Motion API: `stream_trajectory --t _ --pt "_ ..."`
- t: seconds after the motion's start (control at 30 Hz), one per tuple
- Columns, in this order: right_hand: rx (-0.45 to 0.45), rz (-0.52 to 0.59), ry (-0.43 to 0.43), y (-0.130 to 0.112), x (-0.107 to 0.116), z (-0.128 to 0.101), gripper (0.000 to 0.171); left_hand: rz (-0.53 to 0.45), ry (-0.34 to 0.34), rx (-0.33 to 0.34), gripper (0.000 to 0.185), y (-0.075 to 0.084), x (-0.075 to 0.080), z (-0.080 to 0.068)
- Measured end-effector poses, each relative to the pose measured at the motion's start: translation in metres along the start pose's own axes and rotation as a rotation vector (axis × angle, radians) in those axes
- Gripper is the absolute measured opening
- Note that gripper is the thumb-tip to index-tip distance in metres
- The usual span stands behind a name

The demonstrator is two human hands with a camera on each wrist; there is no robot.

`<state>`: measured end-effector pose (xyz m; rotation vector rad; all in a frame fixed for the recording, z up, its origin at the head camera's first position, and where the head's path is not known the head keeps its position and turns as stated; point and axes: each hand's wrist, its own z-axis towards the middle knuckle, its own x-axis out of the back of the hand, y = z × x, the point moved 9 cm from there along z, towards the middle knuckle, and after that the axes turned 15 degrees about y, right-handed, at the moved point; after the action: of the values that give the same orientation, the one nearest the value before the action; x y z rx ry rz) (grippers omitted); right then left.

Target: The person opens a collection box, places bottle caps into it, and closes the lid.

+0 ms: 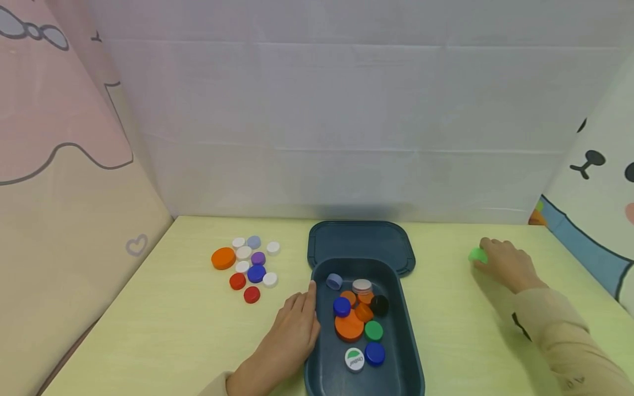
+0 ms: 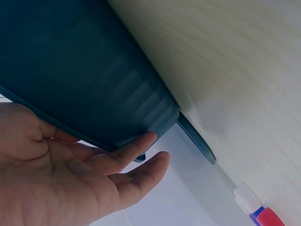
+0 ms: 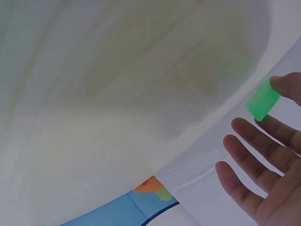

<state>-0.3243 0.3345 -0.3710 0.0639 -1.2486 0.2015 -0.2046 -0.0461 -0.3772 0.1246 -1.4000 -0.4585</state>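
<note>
My right hand [image 1: 510, 267] pinches a light green bottle cap [image 3: 263, 100] between thumb and index finger at the table's right side. In the right wrist view its other fingers [image 3: 254, 172] are spread, clear of the cap. My left hand [image 1: 292, 324] rests against the left rim of a dark blue plastic box [image 1: 411, 352]. Its fairly straight fingers [image 2: 136, 148] touch the box's outer wall in the left wrist view. Inside the box lie several bottle caps, among them a large orange cap [image 1: 349, 325], a green cap [image 1: 373, 331], a black cap [image 1: 380, 305] and a printed white cap [image 1: 354, 359].
A dark blue lid [image 1: 361, 245] lies behind the box, against its back edge. To the left, several loose caps are grouped on the pale table [image 1: 163, 330], including an orange cap [image 1: 223, 258] and a red cap [image 1: 252, 295]. A white sheet [image 1: 346, 110] hangs behind the table.
</note>
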Motion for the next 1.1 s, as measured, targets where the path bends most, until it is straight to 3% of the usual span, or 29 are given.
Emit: stream_trajectory --t 0.37,0.67,1.1 --pt "0.095 0.011 0.117 -0.041 0.027 -0.011 0.039 0.012 0.004 0.002 0.057 -0.001 0.000 -0.001" --pt "0.260 -0.011 0.313 -0.100 0.058 -0.025 0.036 0.008 0.005 -0.005 0.057 0.000 0.001 0.000" --pt "0.464 -0.019 0.472 -0.175 0.082 -0.049 0.041 0.007 0.004 -0.004 0.057 0.000 0.001 0.000"
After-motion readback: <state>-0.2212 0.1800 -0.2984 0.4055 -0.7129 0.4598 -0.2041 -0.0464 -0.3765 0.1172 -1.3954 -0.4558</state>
